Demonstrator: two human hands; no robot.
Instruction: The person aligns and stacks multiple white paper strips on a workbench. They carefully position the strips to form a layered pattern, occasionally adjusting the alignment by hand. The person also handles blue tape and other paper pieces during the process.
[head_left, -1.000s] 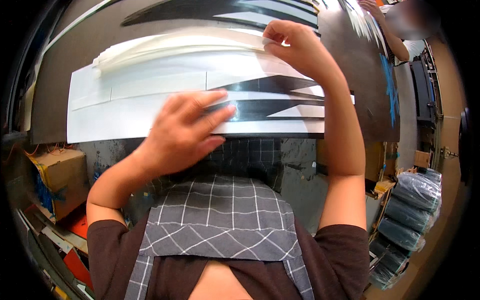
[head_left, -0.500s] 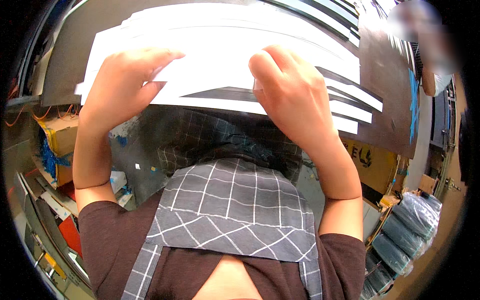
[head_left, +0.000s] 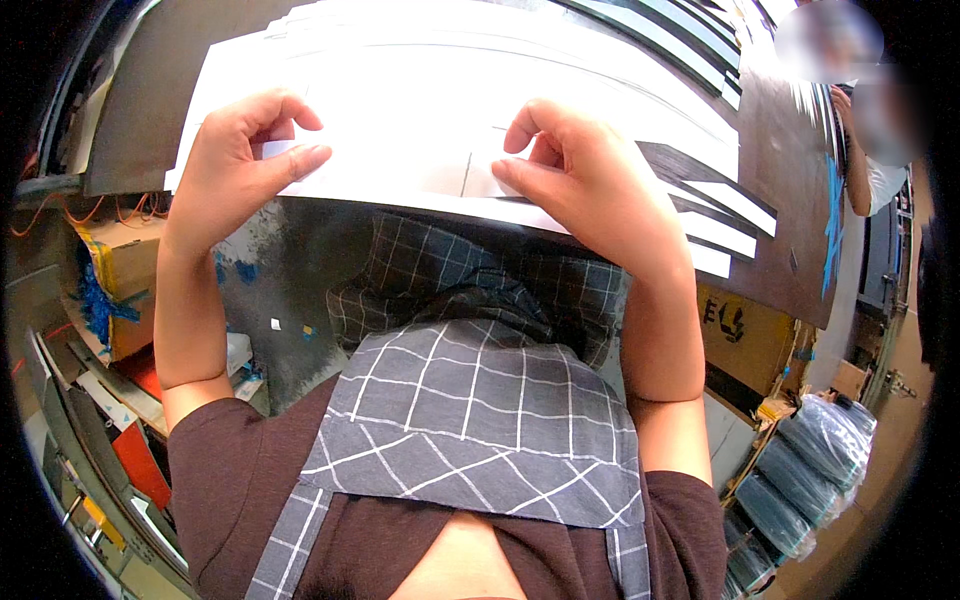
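White sheets (head_left: 400, 110), wide and glossy, lie overlapping on a dark table (head_left: 775, 270) in front of me. Above their left part is my left hand (head_left: 250, 150), its fingers curved and the thumb apart from the index finger. My right hand (head_left: 580, 165) is over the right part, also curved, with a gap between thumb and fingertips. Nothing shows between the fingers of either hand. Glare washes out the sheets, so whether the fingertips touch them cannot be told.
White and dark strips (head_left: 715, 225) fan out right of my right hand. More long strips (head_left: 660, 40) lie at the far right. Cardboard boxes (head_left: 740, 335) stand below the table, plastic-wrapped bundles (head_left: 800, 480) at lower right. Another person's arm (head_left: 857, 170) is at the far right edge.
My right hand has gone from closed to open, and my left hand's fingers have curled inward. The near edge of the white sheets now covers the dark gap that showed between my hands.
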